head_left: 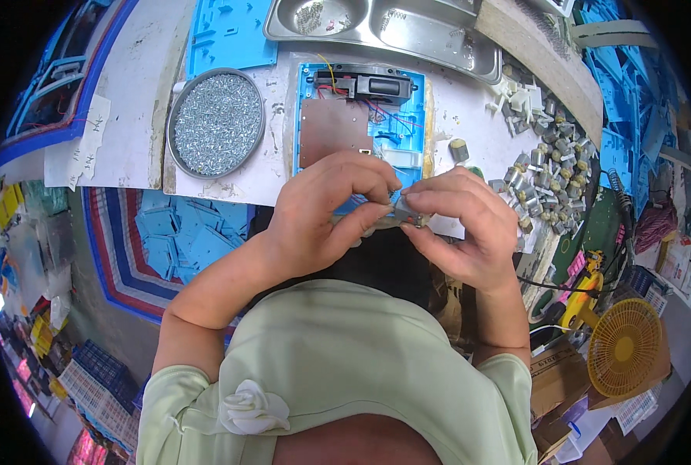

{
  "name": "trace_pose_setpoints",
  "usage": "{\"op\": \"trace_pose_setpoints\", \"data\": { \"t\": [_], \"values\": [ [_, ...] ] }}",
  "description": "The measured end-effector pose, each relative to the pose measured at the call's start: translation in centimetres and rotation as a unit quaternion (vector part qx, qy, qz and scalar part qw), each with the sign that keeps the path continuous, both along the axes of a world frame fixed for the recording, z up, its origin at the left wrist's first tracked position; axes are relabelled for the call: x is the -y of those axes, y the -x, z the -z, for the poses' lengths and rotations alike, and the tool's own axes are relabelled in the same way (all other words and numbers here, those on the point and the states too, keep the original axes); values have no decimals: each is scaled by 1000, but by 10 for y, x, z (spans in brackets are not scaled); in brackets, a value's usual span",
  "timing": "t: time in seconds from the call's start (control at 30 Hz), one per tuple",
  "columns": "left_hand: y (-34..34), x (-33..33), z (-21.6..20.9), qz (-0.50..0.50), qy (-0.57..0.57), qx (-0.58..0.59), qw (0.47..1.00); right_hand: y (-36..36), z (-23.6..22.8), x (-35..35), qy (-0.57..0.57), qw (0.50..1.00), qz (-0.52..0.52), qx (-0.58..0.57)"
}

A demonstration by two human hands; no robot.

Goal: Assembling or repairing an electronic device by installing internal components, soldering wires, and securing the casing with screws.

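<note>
Just in front of the table edge, both my hands meet over a small metal motor (409, 214). The thumb and fingers of my right hand (473, 221) are pinched around it. My left hand (310, 205) comes in from the other side, thumb and forefinger closed against the near end of the motor. Whatever lies between those left fingers is mostly hidden. Behind the hands lies a blue plastic housing (418, 116) with a black module (383, 87), a brown board (331, 128) and thin red, blue and yellow wires. My left hand overlaps its near edge.
A round tray of small screws (216, 124) stands at left. Several loose motors (559, 167) are heaped at right, one motor (459, 150) apart. Behind are a steel compartment tray (431, 39) and blue panels (233, 39). A striped bag (113, 248) holds blue parts; a yellow fan (625, 347) stands lower right.
</note>
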State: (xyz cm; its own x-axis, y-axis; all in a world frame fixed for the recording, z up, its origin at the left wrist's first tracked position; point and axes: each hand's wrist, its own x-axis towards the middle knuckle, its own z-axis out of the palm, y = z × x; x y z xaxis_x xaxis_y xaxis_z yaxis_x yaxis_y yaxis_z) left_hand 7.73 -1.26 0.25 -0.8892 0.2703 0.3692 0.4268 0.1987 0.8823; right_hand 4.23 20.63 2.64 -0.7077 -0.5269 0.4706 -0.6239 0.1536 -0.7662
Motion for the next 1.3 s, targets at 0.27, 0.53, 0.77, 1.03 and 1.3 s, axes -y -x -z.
{"op": "trace_pose_setpoints", "data": {
  "t": [0.27, 0.53, 0.77, 1.03, 1.3],
  "values": [
    [-1, 2, 2, -45, 38, -69, 996, -5, 7, -2, -10, 998, 14, -62],
    [13, 9, -5, -12, -7, -21, 1000, -8, 17, -10, -13, 997, 47, -61],
    [69, -2, -1, -80, 301, -197, 929, 2, 20, -28, -25, 991, 110, -75],
    [57, 28, 3, -43, 230, -162, 959, 32, 30, -14, -71, 980, 174, 58],
    [26, 46, 18, -55, 201, -107, 972, 47, 35, 8, -222, 960, 163, -46]
  ]
}}
